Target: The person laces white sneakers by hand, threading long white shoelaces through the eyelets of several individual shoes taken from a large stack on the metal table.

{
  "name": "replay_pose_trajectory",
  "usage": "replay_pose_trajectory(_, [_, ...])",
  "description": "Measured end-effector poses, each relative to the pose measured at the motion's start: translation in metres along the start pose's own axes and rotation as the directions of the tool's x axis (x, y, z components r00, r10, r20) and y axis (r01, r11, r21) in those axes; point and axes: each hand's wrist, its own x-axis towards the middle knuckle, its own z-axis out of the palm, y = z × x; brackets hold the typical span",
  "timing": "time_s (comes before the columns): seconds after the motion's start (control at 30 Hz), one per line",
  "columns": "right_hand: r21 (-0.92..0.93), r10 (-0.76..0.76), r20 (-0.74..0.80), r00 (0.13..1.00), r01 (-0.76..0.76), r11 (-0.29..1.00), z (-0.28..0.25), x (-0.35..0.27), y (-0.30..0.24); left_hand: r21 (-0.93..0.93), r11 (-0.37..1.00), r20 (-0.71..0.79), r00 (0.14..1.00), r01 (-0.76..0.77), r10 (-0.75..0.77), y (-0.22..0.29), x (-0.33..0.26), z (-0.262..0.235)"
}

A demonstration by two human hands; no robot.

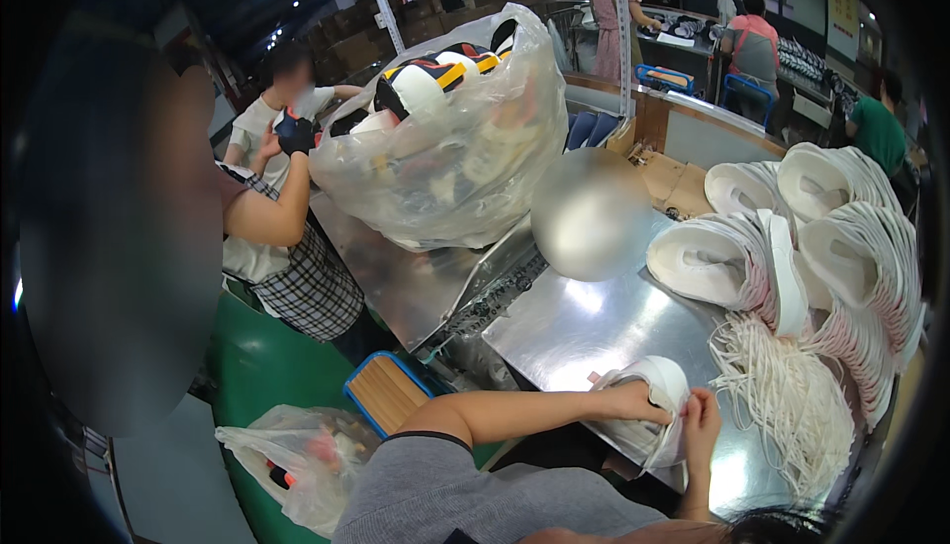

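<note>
My left hand (633,402) and my right hand (701,423) both grip a white shoe upper (661,378) at the near edge of a shiny metal table (584,331). The left hand holds its side, while the right hand pinches its lower edge, with a white strip hanging below. A bundle of white laces (787,391) lies just right of my hands. Behind it, stacks of white shoe uppers (712,262) are nested in curved rows.
A big clear plastic bag (445,148) of shoe parts stands at the table's far left. A blue stool with a wooden seat (384,393) and a small plastic bag (297,457) sit below. A person in a checked apron (297,277) works at left; others stand at the back.
</note>
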Motion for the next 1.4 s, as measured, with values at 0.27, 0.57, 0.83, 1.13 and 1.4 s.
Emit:
replay_pose_trajectory(0.27, [-0.153, 0.055, -0.033, 0.998, -0.059, 0.986, 0.023, 0.005, -0.017, 0.265, 0.925, 0.007, 0.959, 0.272, -0.284, -0.015, 0.033, -0.009])
replay_pose_trajectory(0.57, [-0.338, 0.103, -0.241, 0.965, -0.183, 0.923, 0.018, 0.000, -0.004, -0.657, 0.740, 0.045, 0.988, 0.141, -0.148, 0.086, -0.037, -0.047])
replay_pose_trajectory(0.83, [-0.429, 0.007, -0.274, 0.962, -0.129, 0.894, 0.036, 0.014, -0.008, -0.082, 0.986, -0.208, 0.970, -0.144, 0.124, 0.051, -0.055, -0.067])
replay_pose_trajectory(1.13, [0.133, 0.052, -0.301, 0.952, -0.012, 0.991, 0.008, -0.027, -0.027, 0.633, 0.657, 0.071, 0.876, -0.409, 0.477, 0.004, -0.016, 0.012])
replay_pose_trajectory(1.4, [-0.009, 0.122, 0.000, 0.993, -0.122, 0.992, 0.018, -0.078, -0.038, 0.664, 0.679, 0.029, 0.919, -0.312, 0.393, 0.003, -0.015, 0.007])
